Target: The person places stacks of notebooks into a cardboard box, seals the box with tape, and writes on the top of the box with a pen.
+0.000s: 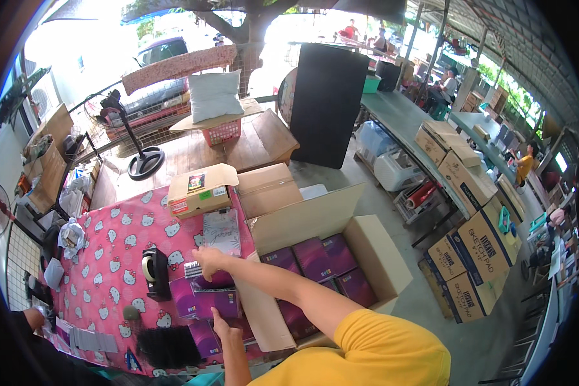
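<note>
Pink-clothed tabletop (100, 248), open carton (383, 257) at right with purple boxes (312, 258) inside. Handled purple box (213, 303) over tabletop: left fingers (218, 321) touching near edge, right fingers (206, 270) by far edge; cannot tell whether either set grips.

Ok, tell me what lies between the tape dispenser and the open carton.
In the head view, purple boxes lie on the pink tablecloth between the black tape dispenser and the open carton, with the left hand and right hand at them.
</note>
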Demonstrator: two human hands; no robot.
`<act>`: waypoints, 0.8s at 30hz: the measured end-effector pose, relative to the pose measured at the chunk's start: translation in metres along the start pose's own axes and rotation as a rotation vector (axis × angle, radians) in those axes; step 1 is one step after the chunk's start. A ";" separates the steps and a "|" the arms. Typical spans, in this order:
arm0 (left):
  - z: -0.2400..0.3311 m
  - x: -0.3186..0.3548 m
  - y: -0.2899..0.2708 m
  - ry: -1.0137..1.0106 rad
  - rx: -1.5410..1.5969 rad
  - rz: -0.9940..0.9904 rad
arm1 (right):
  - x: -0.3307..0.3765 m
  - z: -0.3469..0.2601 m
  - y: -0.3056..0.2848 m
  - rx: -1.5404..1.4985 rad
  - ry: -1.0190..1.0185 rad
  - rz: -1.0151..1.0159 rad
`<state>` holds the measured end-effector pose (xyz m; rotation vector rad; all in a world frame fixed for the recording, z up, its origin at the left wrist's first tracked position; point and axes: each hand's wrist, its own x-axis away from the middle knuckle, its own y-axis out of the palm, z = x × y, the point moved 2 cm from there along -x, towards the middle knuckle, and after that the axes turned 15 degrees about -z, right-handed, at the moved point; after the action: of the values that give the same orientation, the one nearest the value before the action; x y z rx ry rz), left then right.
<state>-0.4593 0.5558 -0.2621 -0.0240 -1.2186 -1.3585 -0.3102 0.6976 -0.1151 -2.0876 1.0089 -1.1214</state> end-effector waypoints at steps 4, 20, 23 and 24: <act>0.009 0.012 0.009 0.155 0.087 -0.173 | 0.027 -0.023 0.017 0.174 -0.079 0.278; 0.068 0.115 -0.011 0.416 0.101 -0.370 | 0.299 0.023 0.024 -1.179 -0.250 0.844; 0.073 0.136 -0.028 0.364 0.193 -0.716 | 0.337 0.057 0.060 -1.631 -0.180 0.769; 0.074 0.142 -0.038 0.343 0.200 -0.868 | 0.351 0.075 0.077 -1.733 -0.157 0.778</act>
<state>-0.5696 0.4902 -0.1587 0.9358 -1.0931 -1.8574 -0.1442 0.3761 -0.0556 -2.1138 2.8935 0.6853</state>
